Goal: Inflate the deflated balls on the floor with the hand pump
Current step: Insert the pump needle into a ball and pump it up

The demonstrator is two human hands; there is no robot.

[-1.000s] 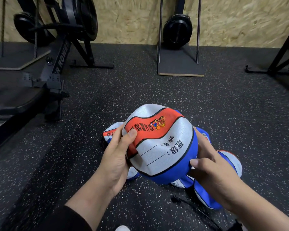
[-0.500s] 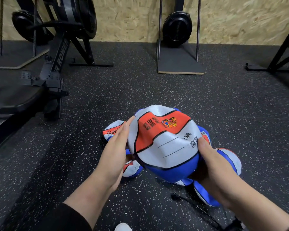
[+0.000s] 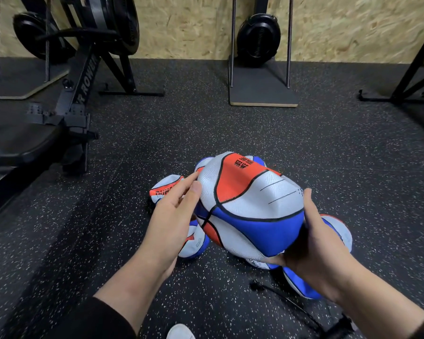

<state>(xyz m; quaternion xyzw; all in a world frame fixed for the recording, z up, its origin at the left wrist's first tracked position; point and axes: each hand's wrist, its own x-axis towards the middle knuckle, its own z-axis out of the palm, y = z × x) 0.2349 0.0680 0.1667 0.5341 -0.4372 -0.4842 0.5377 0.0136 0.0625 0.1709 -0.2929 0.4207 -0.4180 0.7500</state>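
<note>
A dented, part-flat ball point(image 3: 250, 206) in white, red and blue hangs above the floor between my hands. My right hand point(image 3: 316, 245) grips its right and lower side, thumb on top. My left hand point(image 3: 174, 211) rests flat against its left side with the fingers spread. Several other deflated balls lie beneath on the floor: one at the left point(image 3: 165, 188), one under my left hand point(image 3: 196, 243), one at the right point(image 3: 338, 231). The pump's thin black hose point(image 3: 282, 297) lies on the floor at the lower right; the pump body is mostly out of frame.
A black rowing machine point(image 3: 66, 104) stands at the left. A second machine with a fan wheel on a board point(image 3: 262, 94) stands against the chipboard wall. A black frame leg point(image 3: 411, 69) is at the right. Speckled rubber floor point(image 3: 230, 133) lies ahead. A white shoe tip point(image 3: 180, 332) shows below.
The ball has turned in my hands: the red panel rolled up and away, the blue panel now faces me. My right hand slid under it; my left thumb came off the red panel.
</note>
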